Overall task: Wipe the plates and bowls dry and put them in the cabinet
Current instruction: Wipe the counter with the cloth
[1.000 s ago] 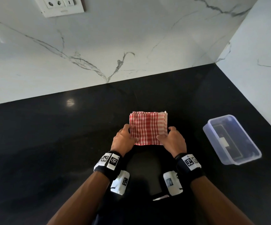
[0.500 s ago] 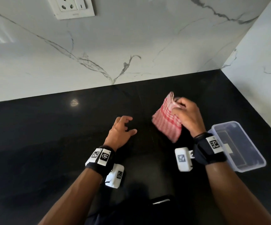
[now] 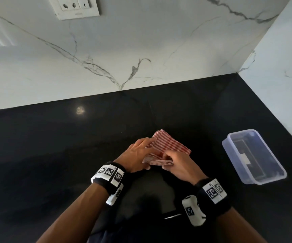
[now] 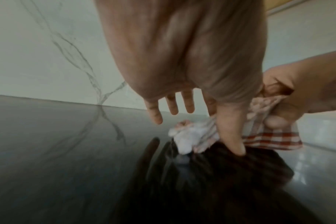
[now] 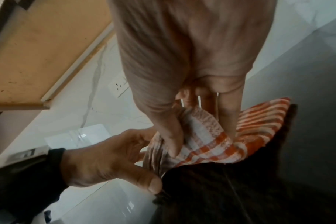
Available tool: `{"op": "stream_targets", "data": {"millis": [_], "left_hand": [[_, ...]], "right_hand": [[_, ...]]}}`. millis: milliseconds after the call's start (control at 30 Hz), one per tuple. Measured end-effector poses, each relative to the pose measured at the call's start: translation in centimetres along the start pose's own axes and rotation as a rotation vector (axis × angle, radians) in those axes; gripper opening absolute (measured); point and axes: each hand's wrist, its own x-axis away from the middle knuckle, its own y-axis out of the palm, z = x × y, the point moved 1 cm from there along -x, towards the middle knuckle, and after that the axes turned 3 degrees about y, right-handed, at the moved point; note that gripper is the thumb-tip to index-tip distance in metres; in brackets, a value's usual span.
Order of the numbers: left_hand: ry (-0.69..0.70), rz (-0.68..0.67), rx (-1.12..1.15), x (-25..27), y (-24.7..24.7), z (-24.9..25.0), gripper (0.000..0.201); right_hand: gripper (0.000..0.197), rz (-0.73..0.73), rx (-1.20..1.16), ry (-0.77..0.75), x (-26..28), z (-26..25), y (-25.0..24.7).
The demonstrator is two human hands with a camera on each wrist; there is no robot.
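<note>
Item: red-and-white checked cloth (image 3: 169, 146), folded. It is being held just above the black desk (image 3: 54, 155), in front of the person, with one corner pointing toward the marble wall (image 3: 141, 41).

Right hand (image 3: 180, 165): positioned at the near right edge of the cloth. Its fingers (image 5: 228, 119) are being curled round the folded layers, the thumb pressing on the near side, so the cloth is being gripped.

Left hand (image 3: 136, 156): positioned at the left edge of the cloth. Its fingers (image 4: 153, 112) are being held straight and spread, and the thumb is being laid against the cloth's edge; no grip is being made by this hand.

Clear plastic container (image 3: 253, 156): lying on the desk to the right of the cloth, well apart from it, near the side wall.

Socket plate (image 3: 78, 6): mounted on the marble wall, far beyond the cloth and to its left.

Wrist bands with printed markers are being worn on both wrists, nearer the person than the cloth.
</note>
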Motion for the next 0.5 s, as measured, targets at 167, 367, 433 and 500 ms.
{"op": "stream_targets", "data": {"millis": [167,367,433,500], "left_hand": [[0.106,0.242,0.137,0.4,0.1,0.3,0.03],[-0.016,0.394,0.207,-2.3,-2.5,1.6,0.034],[-0.057,0.416,0.255,-3.7,-3.0,2.1,0.036],[-0.125,0.395,0.293,-5.1,-3.4,2.6,0.038]], "right_hand": [[0.017,0.006,-0.184,0.069,0.9,2.4,-0.4],[0.017,0.181,-0.242,0.214,0.7,4.4,-2.1],[0.018,0.231,-0.224,0.279,0.4,4.9,-2.2],[0.021,0.272,-0.186,0.343,-0.1,5.6,-1.8]]}}
